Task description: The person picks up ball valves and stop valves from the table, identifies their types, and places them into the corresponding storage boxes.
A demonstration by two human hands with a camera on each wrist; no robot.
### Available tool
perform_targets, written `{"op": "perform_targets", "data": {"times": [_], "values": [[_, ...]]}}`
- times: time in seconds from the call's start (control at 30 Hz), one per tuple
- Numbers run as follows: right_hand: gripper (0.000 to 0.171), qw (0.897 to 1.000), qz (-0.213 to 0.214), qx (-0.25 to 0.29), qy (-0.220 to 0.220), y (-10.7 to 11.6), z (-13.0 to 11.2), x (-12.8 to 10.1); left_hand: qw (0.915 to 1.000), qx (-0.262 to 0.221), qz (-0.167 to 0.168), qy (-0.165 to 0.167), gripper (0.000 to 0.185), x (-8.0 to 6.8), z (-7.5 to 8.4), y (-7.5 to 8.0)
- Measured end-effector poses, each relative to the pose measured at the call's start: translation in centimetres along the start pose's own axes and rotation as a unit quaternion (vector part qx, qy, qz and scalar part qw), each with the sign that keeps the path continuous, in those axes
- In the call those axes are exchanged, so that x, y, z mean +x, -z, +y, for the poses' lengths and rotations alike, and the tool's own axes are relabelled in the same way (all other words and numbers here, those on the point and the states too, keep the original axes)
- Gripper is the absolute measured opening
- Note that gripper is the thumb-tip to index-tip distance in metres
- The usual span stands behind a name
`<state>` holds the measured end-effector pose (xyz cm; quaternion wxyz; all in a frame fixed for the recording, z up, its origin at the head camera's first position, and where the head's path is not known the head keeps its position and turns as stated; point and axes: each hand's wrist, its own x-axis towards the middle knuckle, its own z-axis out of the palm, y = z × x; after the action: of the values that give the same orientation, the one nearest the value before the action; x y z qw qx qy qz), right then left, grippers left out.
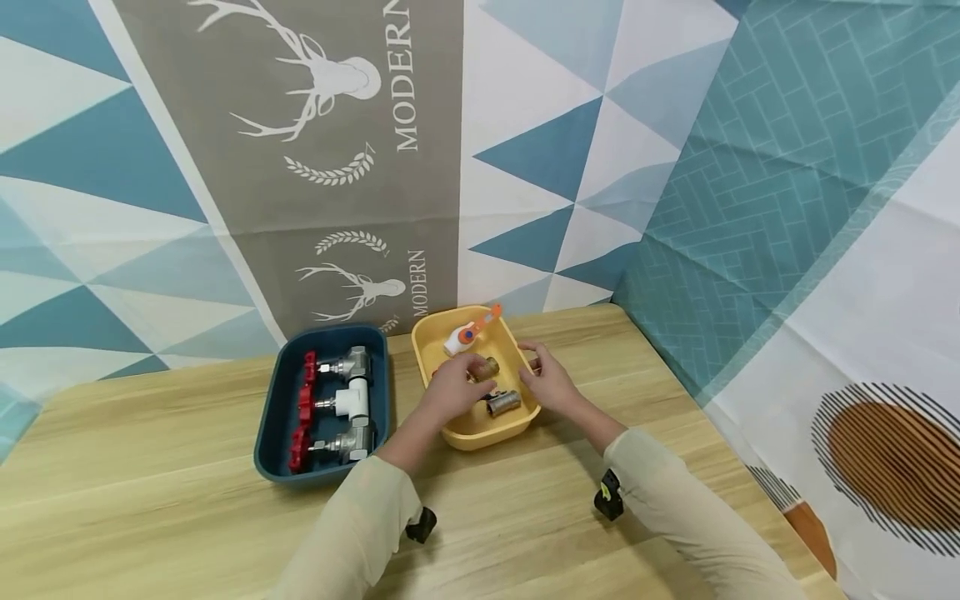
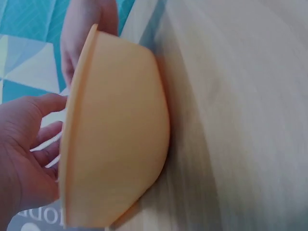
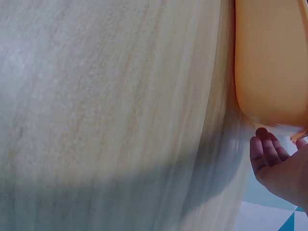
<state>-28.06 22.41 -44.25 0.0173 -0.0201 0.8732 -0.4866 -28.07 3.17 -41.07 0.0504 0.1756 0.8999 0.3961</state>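
Note:
A yellow tray (image 1: 491, 437) holds several fittings. My left hand (image 1: 452, 387) reaches into it over the near-left rim, thumb and fingers spread around a brass-coloured fitting (image 1: 487, 369). In the left wrist view the tray wall partly hides these fingers, so contact with the fitting cannot be made out. Near the left hand in the tray lies a grey metal fitting (image 1: 503, 403). An orange-and-white tool-like piece (image 1: 470, 331) leans at the far end. My right hand (image 1: 550, 379) is at the tray's right rim, its fingers loosely bent beside the outer wall (image 3: 272, 62).
Left of the yellow tray stands a dark blue tray (image 1: 272, 417) with several valves (image 1: 352, 404) bearing red handwheels (image 1: 306, 406). Both trays stand on a wood-grain table (image 1: 510, 517). Patterned cloth (image 1: 525, 150) hangs behind the table and along its right side.

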Motion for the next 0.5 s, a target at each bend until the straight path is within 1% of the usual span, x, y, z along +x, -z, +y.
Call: {"op": "perform_targets", "data": {"times": [0.17,0.27,0.37,0.5], "values": [[0.045,0.998,0.019,-0.063,0.015,0.3,-0.1,0.3,0.9989,-0.013,0.044,-0.007,0.035,-0.2,-0.1,1.6],[0.047,0.995,0.029,-0.096,0.026,0.7,-0.4,0.3,0.9978,-0.030,0.059,0.000,0.036,-0.4,-0.3,2.9],[0.051,0.991,0.040,-0.125,0.036,1.1,-0.9,0.3,0.9972,-0.019,0.072,0.006,0.040,-0.6,-0.9,4.4],[0.055,0.984,0.052,-0.162,0.047,1.6,-1.8,0.5,0.9946,0.002,0.103,0.012,0.041,-0.8,-2.2,6.5]]}}
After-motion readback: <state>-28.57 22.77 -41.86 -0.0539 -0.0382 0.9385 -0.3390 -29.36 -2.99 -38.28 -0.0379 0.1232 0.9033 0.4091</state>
